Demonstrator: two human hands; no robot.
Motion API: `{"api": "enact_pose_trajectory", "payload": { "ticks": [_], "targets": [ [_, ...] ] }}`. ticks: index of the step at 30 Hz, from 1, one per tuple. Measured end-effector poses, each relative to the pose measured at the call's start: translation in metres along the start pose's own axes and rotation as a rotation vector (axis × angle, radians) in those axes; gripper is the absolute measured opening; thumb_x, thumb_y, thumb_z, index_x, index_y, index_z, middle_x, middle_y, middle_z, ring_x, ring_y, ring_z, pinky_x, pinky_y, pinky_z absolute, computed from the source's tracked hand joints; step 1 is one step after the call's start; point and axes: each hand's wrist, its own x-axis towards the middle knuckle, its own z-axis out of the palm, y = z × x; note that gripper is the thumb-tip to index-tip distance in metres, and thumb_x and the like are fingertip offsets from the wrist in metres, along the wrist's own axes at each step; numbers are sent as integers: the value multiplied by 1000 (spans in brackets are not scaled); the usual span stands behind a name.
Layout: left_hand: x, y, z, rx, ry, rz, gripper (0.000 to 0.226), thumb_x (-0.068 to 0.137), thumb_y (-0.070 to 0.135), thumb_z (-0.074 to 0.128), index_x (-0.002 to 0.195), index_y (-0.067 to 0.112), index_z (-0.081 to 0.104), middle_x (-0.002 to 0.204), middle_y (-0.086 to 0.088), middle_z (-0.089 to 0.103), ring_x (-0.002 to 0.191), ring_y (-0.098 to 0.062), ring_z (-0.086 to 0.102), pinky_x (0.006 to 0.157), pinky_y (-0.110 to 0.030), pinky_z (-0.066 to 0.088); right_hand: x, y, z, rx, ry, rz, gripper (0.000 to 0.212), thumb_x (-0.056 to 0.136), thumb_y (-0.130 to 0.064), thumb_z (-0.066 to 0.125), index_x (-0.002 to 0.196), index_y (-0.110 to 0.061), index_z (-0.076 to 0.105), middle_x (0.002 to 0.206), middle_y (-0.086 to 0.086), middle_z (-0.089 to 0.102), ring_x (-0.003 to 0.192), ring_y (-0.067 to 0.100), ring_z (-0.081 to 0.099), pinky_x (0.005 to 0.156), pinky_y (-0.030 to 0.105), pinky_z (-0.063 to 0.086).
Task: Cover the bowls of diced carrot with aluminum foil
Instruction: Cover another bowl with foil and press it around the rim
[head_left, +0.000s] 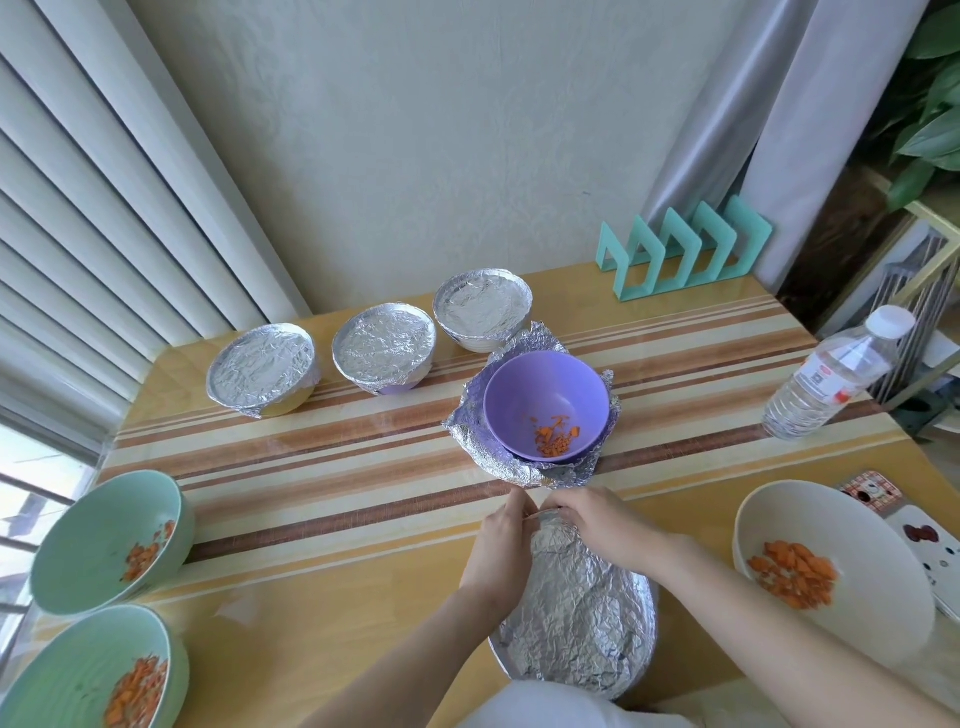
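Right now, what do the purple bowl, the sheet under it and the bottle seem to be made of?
The purple bowl looks like matte plastic, evenly coloured; ceramic cannot be excluded. The sheet under it is thin metal foil, likely aluminium: silver, shiny, finely creased. The bottle seems clear thin plastic: see-through, ribbed, with a white cap.

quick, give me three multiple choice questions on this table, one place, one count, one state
1. The water bottle stands: A at the table's right edge; B between two green bowls; C behind the teal rack.
2. Fully foil-covered bowls in the back row: A two; B three; C five.
3. The purple bowl is: A sealed with foil; B open, on a foil sheet; C upside down.
A: it stands by the right edge. B: three wrapped tops show. B: carrot visible inside, foil beneath.
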Motion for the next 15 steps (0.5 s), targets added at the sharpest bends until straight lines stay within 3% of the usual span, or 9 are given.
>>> {"api": "enact_pose_trajectory", "payload": {
  "ticks": [7,15],
  "targets": [
    [-3,3,-1,21,-16,2,19,90,-3,41,86,16,38,84,-12,61,76,-30,51,63,-36,33,0,5,3,-18,-36,25,30,100,-11,38,121,-19,57,96,4,63,81,14,51,64,24,36],
    [-4,2,-1,32,-26,13,13,90,-3,41,91,11,43,85,-12,63,78,-31,52,66,-38,37,-1,9,5,-3,-60,57,37,98,-7,38,122,-26,58,103,12,65,92,25,59,79,35,45]
  ]
}}
